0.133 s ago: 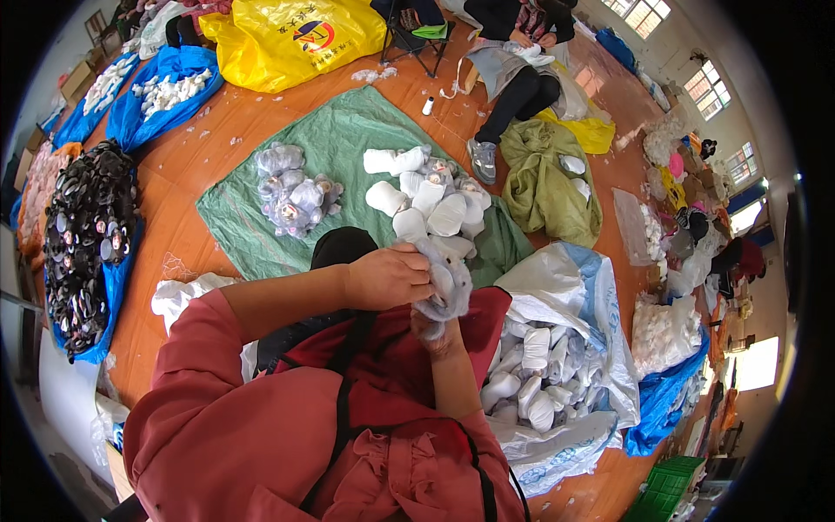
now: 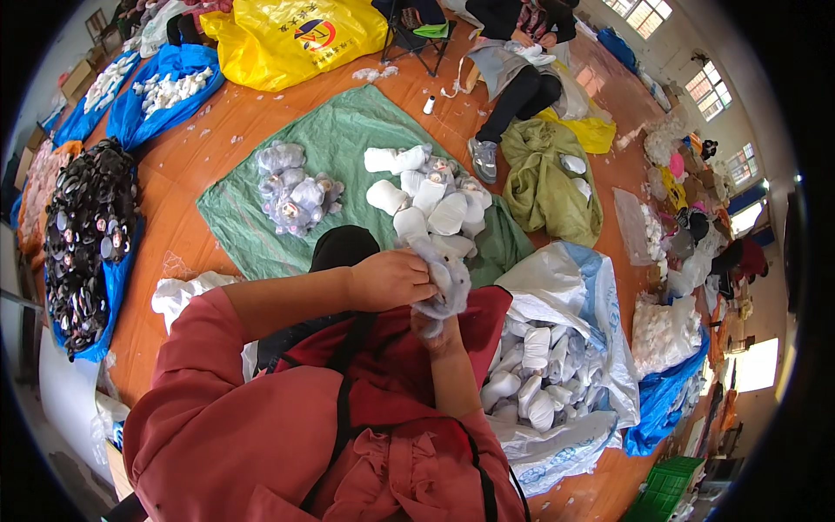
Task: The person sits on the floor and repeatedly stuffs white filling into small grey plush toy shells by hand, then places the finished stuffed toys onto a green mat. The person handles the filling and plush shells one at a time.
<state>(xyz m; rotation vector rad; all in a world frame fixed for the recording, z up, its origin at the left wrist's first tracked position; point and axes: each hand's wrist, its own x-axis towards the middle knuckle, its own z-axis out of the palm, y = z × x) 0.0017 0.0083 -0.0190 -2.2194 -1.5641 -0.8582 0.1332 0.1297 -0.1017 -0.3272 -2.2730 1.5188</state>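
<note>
A grey fluffy plush toy piece point(image 2: 450, 283) is held between my two hands above my lap. My left hand point(image 2: 391, 278) pinches its left side with bent fingers. From below, my right hand point(image 2: 435, 334) grips the lower end, its fingers partly hidden by the plush. Just beyond lies a heap of white and grey plush pieces point(image 2: 428, 197) on a green sheet point(image 2: 357, 113). Farther left on that sheet is a smaller pile of grey plush toys point(image 2: 296, 191). To my right an open white sack point(image 2: 600, 365) holds many white and grey pieces.
A seated person point(image 2: 526, 61) works at the far right, one shoe point(image 2: 484, 161) near the sheet. An olive sack point(image 2: 550, 187) lies beside it. Black plush items point(image 2: 91, 239) fill a blue sheet at left. A yellow bag point(image 2: 261, 48) and a thread cone point(image 2: 429, 105) are farther off.
Almost nothing differs. The plush piece and my left hand have shifted very slightly; both hands keep their hold.
</note>
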